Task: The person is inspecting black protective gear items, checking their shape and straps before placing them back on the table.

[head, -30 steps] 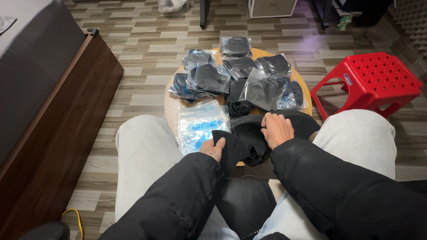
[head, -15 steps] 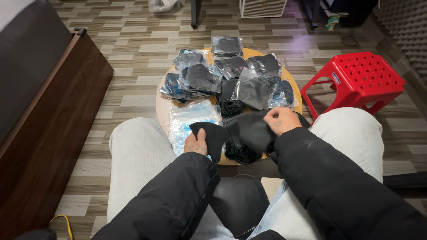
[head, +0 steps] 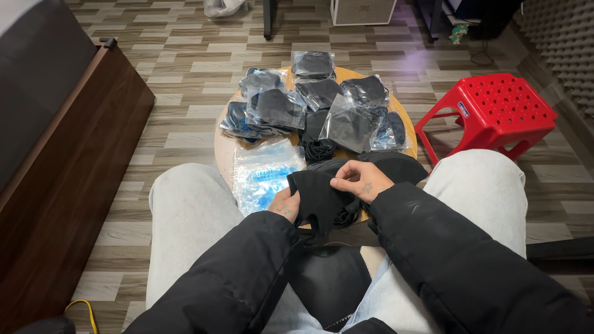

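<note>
A black cloth mask (head: pixel 317 196) is held between both hands over the near edge of a small round wooden table (head: pixel 224 147). My left hand (head: pixel 284 204) grips its lower left side from beneath. My right hand (head: pixel 361 180) pinches its upper right edge. More loose black masks (head: pixel 390 164) lie just behind my right hand. Several clear bags with black masks inside (head: pixel 281 108) cover the far half of the table. An empty clear bag with blue print (head: pixel 263 173) lies flat at the near left of the table.
A red plastic stool (head: pixel 495 114) stands to the right of the table. A dark brown wooden cabinet (head: pixel 68 161) runs along the left. My knees in light trousers flank the table. Wood-look floor lies beyond, with a white box (head: pixel 362 9) at the far end.
My right hand has moved left and closer to my left hand, bringing the mask's right edge over. The mask now looks more folded together. The camera shifted slightly.
</note>
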